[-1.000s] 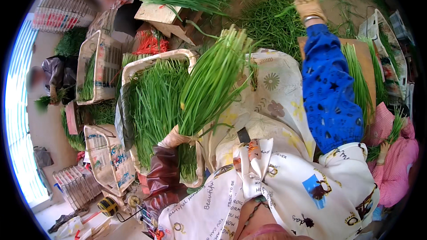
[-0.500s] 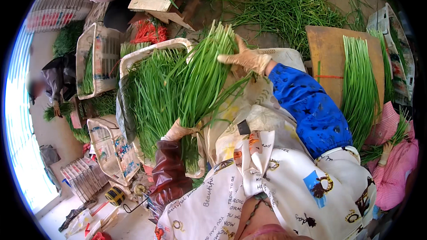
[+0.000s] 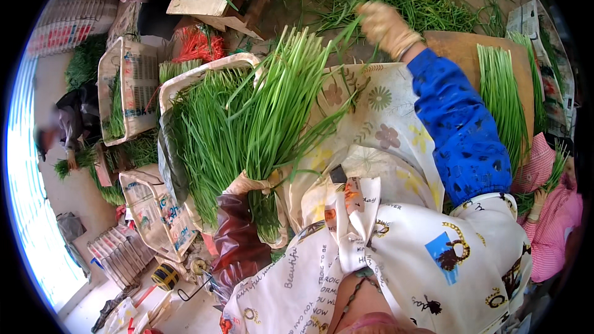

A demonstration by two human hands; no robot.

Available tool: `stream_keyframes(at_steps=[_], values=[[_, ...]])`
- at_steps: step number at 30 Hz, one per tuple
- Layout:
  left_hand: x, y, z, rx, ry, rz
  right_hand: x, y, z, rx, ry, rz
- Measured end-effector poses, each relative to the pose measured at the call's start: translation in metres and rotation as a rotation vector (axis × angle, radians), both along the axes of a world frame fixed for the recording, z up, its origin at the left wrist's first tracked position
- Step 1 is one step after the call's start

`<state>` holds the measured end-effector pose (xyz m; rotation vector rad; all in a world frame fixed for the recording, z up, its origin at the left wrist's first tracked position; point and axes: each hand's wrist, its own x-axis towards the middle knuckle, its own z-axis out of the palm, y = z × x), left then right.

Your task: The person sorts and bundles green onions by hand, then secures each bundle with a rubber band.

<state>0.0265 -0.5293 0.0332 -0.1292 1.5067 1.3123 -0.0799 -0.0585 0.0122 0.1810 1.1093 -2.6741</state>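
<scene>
My left hand [image 3: 244, 184], in a pale glove, is closed round the leafy lower part of a thick bunch of green chives [image 3: 288, 99]. The bunch leans over a white plastic basket [image 3: 238, 60], and its pale cut ends point away from me. More chives [image 3: 207, 124] fill the basket, just left of the bunch. Farther out to the right, my gloved right hand [image 3: 388, 29] is closed on a few loose chive leaves [image 3: 348, 32], apart from the bunch. A flower-patterned apron [image 3: 387, 108] spreads over my lap.
A heap of loose chives [image 3: 414, 0] covers the floor ahead. At right, a neat bunch [image 3: 498, 96] lies on a brown board [image 3: 448, 46], near a person in pink [image 3: 554, 235]. Crates [image 3: 133, 96] and red ties [image 3: 198, 43] stand at left.
My right hand has moved from beside the bunch's cut ends outward and to the right, drawing a few leaves off. My left hand keeps its hold, almost unmoved.
</scene>
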Motion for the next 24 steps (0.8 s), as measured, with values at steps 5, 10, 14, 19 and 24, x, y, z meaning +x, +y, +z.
stream_keyframes(at_steps=[5,10,14,19,24], values=[[-0.002,0.001,-0.009,0.147,-0.189,0.093,0.010,0.046,0.012,0.416,-0.218,-0.374],[0.009,-0.033,-0.058,0.123,-0.215,0.178,0.027,-0.009,-0.001,1.225,-0.114,-0.074],[0.014,-0.047,-0.080,-0.003,0.005,0.055,0.024,-0.072,0.010,1.853,0.395,0.460],[0.001,0.021,-0.006,0.100,-0.118,0.061,0.015,-0.115,-0.055,1.989,0.705,0.823],[0.003,0.015,0.009,-0.121,-0.073,0.095,0.015,-0.125,-0.044,1.880,0.491,0.640]])
